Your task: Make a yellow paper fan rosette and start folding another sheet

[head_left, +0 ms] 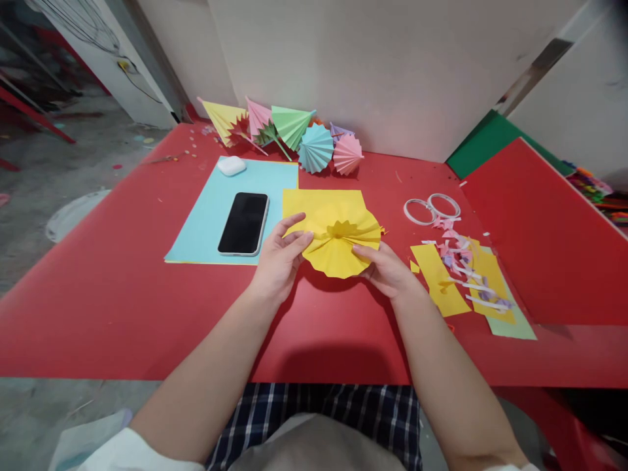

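Observation:
Between my two hands is a round, pleated yellow paper fan (342, 258), spread out into a disc with wavy edges and a small ruffled piece at its centre. My left hand (283, 252) pinches its left side between thumb and fingers. On the right side, my right hand (385, 267) grips the rim, thumb on top and most fingers hidden underneath. Just behind the fan a flat yellow sheet (324, 198) lies on the red table (206, 314). To the left of my left hand, a black-screened phone (244, 224) rests on light blue paper (196, 229).
Folded paper umbrellas (293, 127) line the back by the wall. A white rounded case (232, 166) sits on the blue paper. At right are two tape rolls (444, 205), yellow strips (441, 281) with paper scraps (458, 255), and a leaning red board (554, 248).

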The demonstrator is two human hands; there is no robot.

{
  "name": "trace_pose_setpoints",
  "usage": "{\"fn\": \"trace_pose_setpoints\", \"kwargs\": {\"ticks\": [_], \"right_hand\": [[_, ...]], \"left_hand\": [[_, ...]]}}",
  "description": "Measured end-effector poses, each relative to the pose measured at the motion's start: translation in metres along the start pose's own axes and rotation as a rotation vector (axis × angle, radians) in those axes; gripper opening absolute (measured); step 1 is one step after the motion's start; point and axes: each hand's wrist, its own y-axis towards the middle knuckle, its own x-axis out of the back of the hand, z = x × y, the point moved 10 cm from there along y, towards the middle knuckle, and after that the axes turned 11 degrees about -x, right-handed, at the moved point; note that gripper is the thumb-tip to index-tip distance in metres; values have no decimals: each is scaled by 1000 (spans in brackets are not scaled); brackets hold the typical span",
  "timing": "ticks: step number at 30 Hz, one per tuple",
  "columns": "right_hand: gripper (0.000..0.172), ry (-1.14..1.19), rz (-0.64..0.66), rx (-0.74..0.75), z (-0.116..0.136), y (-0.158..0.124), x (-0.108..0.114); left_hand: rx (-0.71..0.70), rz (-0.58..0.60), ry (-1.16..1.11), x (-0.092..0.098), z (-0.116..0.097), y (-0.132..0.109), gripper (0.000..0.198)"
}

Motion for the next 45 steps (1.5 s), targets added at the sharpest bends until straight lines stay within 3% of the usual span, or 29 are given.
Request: {"fn": "trace_pose_setpoints", "kwargs": {"ticks": [5,12,21,35,45], "right_hand": [[43,3,41,14,-3,1,-14],[43,10,48,33,5,-3,-8],[39,-19,26,0,-1,-1,-8],[44,-26,15,21,1,1,-10],[45,-17,66,-19,-10,1,-28]], "left_hand": [[-47,-46,32,4,-5,0,43],[-85,-82,65,10,-10,2,41],[20,-15,9,0,4,0,41],[37,-19,-117,-3,9,0,39],[63,9,-185,-9,16,0,34]]}}
